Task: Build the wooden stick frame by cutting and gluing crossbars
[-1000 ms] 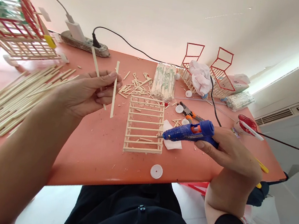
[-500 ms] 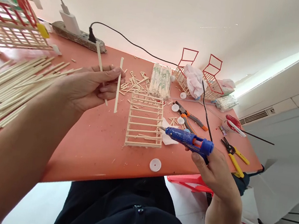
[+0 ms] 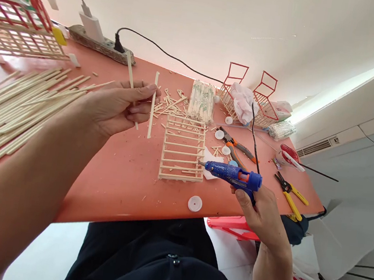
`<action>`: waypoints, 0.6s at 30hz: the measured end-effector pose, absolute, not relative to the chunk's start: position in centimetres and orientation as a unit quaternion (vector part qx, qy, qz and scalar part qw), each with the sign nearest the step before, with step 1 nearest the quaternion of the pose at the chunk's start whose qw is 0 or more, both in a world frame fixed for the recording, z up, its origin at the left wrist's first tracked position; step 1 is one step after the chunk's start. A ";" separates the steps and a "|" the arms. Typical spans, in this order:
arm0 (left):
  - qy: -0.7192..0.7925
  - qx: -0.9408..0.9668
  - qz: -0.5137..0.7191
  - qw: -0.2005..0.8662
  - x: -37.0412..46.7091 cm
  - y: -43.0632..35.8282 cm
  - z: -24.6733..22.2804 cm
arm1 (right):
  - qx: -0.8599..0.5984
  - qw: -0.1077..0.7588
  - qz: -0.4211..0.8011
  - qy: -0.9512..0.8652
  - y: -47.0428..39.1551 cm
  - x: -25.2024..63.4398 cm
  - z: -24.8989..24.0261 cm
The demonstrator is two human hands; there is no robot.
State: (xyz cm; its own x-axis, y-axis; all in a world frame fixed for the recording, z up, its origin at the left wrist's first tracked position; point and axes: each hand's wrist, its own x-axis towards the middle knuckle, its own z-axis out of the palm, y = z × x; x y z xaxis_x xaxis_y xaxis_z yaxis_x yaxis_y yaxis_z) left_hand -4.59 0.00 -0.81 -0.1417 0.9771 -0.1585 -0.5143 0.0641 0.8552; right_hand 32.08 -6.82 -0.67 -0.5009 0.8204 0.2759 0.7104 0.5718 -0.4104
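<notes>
My left hand (image 3: pixel 124 104) is closed on two pale wooden sticks, held upright above the table; one wooden stick (image 3: pixel 153 105) is pinched at the fingertips and the other passes between the fingers. My right hand (image 3: pixel 260 209) grips a blue hot glue gun (image 3: pixel 232 173) by its handle. The gun's nozzle points left, at the right side of a small ladder-like stick frame (image 3: pixel 183 148); whether it touches cannot be told. The frame lies on the orange table (image 3: pixel 116 181), with several crossbars and a few loose sticks within it.
Long sticks (image 3: pixel 22 109) lie at left below a stick-built model (image 3: pixel 24 36). Behind the frame are stick offcuts (image 3: pixel 171 101) and a wrapped stick bundle (image 3: pixel 201 101). Orange-handled pliers (image 3: pixel 237 147), yellow-handled pliers (image 3: pixel 292 195), white discs and a power strip (image 3: pixel 99 46) also sit on the table.
The view has shifted slightly. The glue gun's nozzle sits a little lower along the frame's right side. Both hands keep the same holds.
</notes>
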 end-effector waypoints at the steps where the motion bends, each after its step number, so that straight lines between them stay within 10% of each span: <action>1: 0.424 0.271 0.627 0.595 -4.5 -0.1 -0.7 | -0.445 0.226 0.120 -0.858 -6.8 32.1 -0.7; 18: 0.423 0.273 0.630 0.592 -4.7 0.2 -1.1 | -0.441 0.200 0.088 -0.870 -6.8 32.1 -0.2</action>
State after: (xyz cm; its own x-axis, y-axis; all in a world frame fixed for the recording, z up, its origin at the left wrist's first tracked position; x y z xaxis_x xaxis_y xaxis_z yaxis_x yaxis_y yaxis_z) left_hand -4.73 0.16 -1.06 -0.1511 0.9760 -0.1568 -0.5150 0.0577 0.8553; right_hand 32.11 -6.82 -0.24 -0.5301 0.8032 0.2716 0.7330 0.5952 -0.3293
